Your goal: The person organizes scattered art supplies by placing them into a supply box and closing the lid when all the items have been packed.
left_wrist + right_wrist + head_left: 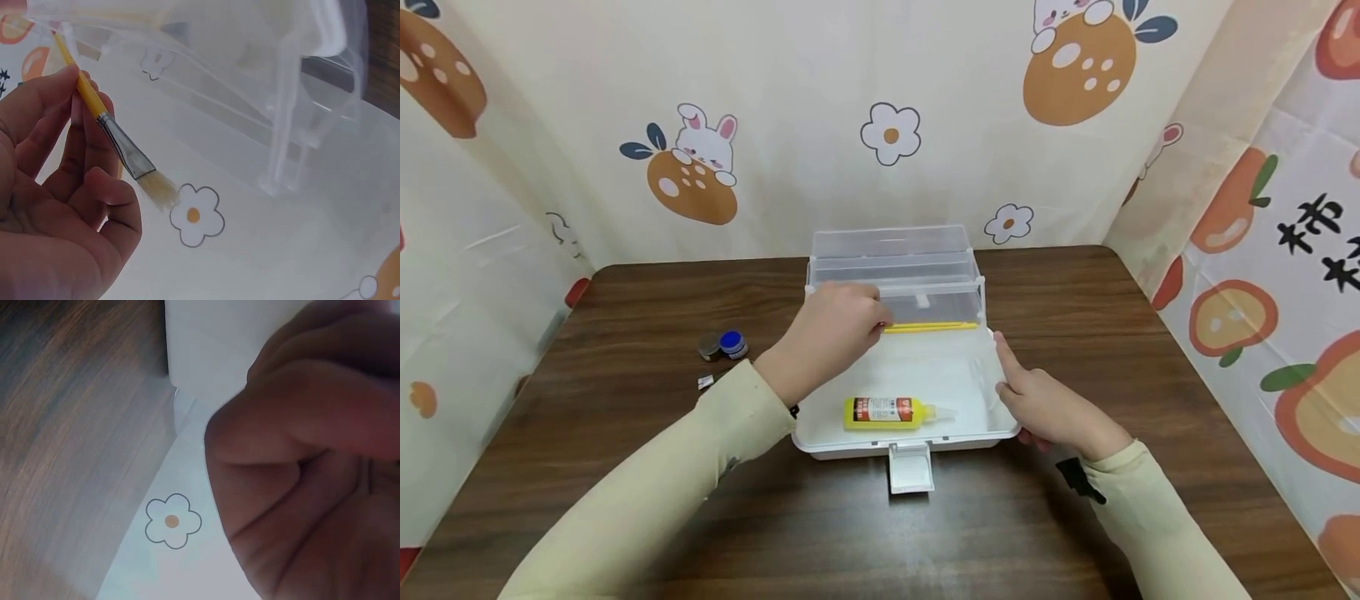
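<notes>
A white plastic box (936,367) stands with its clear lid (891,243) raised at the back. My left hand (838,333) is over the box's left rear and pinches a flat paintbrush (128,147) by its yellow handle. Its metal ferrule and pale bristles show in the left wrist view. Two yellow handles (928,327) lie side by side along the box's rear in the head view. My right hand (1048,408) grips the box's right side, one finger stretched along the rim. A yellow glue bottle (883,412) with a clear nozzle lies inside near the front.
Left of the box are a blue-lidded jar (733,343), a dark jar (709,347) and a small white piece (705,382). The box's front latch (911,469) hangs down over the brown table (865,550). A printed curtain (805,108) rises behind the table.
</notes>
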`<move>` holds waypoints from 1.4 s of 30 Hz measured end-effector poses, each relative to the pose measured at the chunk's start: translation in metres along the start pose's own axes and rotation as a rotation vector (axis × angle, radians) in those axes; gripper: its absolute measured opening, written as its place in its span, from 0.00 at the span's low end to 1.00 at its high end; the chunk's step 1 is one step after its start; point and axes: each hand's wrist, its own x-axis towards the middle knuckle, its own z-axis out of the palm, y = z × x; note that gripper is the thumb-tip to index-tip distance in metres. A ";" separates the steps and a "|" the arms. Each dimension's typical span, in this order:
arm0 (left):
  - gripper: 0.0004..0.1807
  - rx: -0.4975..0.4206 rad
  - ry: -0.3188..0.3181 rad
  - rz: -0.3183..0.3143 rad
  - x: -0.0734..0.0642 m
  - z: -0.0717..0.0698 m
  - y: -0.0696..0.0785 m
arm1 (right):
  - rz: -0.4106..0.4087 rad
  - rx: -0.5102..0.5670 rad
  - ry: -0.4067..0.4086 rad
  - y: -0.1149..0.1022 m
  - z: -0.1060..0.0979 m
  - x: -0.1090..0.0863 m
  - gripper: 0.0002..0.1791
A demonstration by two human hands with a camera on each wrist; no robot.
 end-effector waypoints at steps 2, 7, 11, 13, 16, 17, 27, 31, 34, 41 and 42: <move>0.09 0.004 -0.001 0.008 0.004 0.001 0.002 | -0.006 -0.005 0.003 0.000 0.000 0.000 0.41; 0.09 0.006 -0.011 0.025 0.010 0.007 0.007 | -0.005 -0.005 0.010 -0.001 -0.001 0.000 0.41; 0.06 0.016 -0.054 0.011 0.009 0.014 0.009 | -0.019 0.004 0.006 -0.001 0.001 0.001 0.41; 0.07 0.017 -0.067 0.002 0.008 0.017 0.009 | -0.023 0.004 0.007 -0.002 0.002 0.002 0.41; 0.09 0.016 -0.069 -0.005 0.008 0.019 0.009 | -0.027 0.000 0.013 -0.002 0.003 0.002 0.41; 0.09 0.017 -0.068 -0.005 0.008 0.020 0.009 | -0.022 0.000 0.016 -0.002 0.003 0.002 0.41; 0.12 0.011 -0.073 0.011 0.014 0.022 0.014 | -0.020 0.000 0.025 -0.001 0.002 0.001 0.41; 0.12 0.007 -0.081 0.010 0.015 0.025 0.015 | -0.023 0.001 0.026 -0.001 0.003 0.001 0.40; 0.11 0.003 -0.095 0.004 0.016 0.027 0.014 | -0.023 0.001 0.025 -0.001 0.003 0.001 0.40; 0.07 -0.017 -0.115 -0.011 0.013 0.023 0.010 | -0.027 -0.002 0.025 -0.001 0.002 0.002 0.41; 0.09 -0.023 -0.114 -0.017 0.012 0.021 0.008 | -0.026 -0.004 0.024 -0.002 0.002 0.002 0.41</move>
